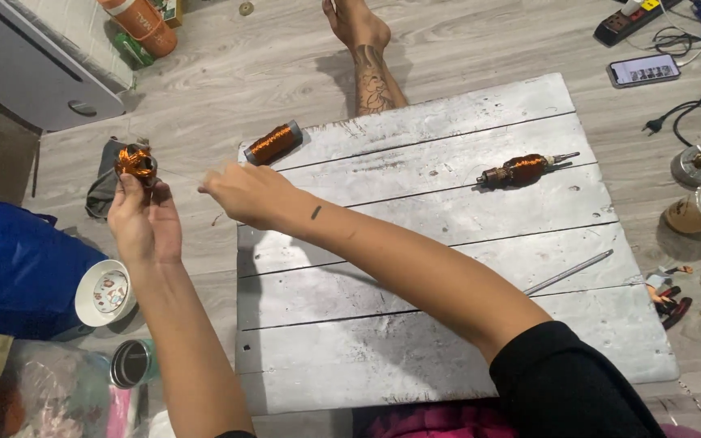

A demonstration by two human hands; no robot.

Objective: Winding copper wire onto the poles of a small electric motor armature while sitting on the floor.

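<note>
Now L hand (144,223) has closed grip on coil (136,162), held up left of surface (448,268). R hand (247,195) is pinched shut just right of coil, prob. on thin wire, too fine to confirm.

At the left of the frame, the left hand (144,223) holds up a copper-wound armature (136,162). The right hand (245,195) pinches fingers just beside it. Behind, a copper wire spool (273,143) lies at the wooden board's (448,324) upper-left corner; another wound rotor (522,170) rests upper right.
</note>
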